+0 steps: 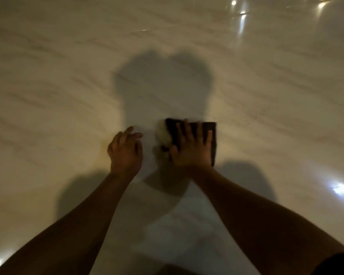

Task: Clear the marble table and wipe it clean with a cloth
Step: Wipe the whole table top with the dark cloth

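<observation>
Two hands are in view, both yours, low in the centre of the frame on the pale, veined marble tabletop (68, 80). Your right hand (191, 149) lies palm down on a dark cloth (209, 128), its fingers (195, 132) straight and spread apart across the fabric, pressing rather than gripping. The cloth sits just right of centre, flat against the tabletop, with its right edge and upper right corner showing past your little finger. At the cloth's left edge, beside your thumb, is a pale rounded patch (163, 133); it is too blurred to tell whether it belongs to the cloth. Your left hand (125, 151) is just left of the right, apart from the cloth and holding nothing, its fingers (130, 132) loosely bent and close together; whether they touch the tabletop cannot be told. A head-shaped shadow (163, 86) falls on the marble above the hands. Bright light reflections (339, 188) show at the upper right, right edge and lower left corner.
</observation>
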